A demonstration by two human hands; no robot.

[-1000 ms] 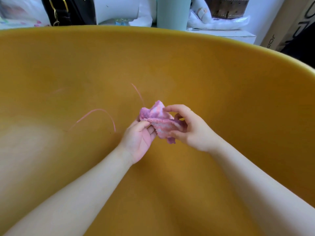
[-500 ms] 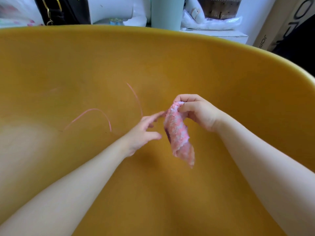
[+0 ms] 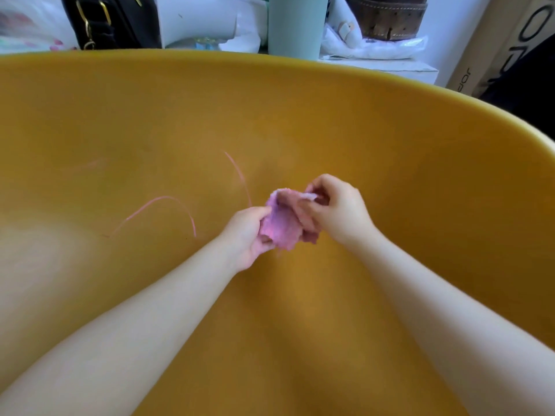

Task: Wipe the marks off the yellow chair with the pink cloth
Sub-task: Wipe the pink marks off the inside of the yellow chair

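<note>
The yellow chair point(image 3: 360, 139) fills most of the view as a curved shell. On its surface are pink marks: a curved mark point(image 3: 168, 205) to the left of my hands, a thin streak point(image 3: 238, 175) just above them, and a faint smear point(image 3: 87, 166) farther left. A small pink cloth point(image 3: 282, 223) is bunched between both hands above the seat. My left hand point(image 3: 249, 232) grips its lower left side. Its upper right edge is pinched by my right hand point(image 3: 336, 211).
Behind the chair's rim stand a black bag point(image 3: 102, 22), a pale green cylinder point(image 3: 295, 25), white plastic bags point(image 3: 372, 43) and a brown container point(image 3: 390, 16). A cardboard box point(image 3: 492, 49) leans at the far right.
Half a second ago the cloth hung from my right hand alone while my left hand was open beside it. Now my left hand has taken hold of the cloth again.
</note>
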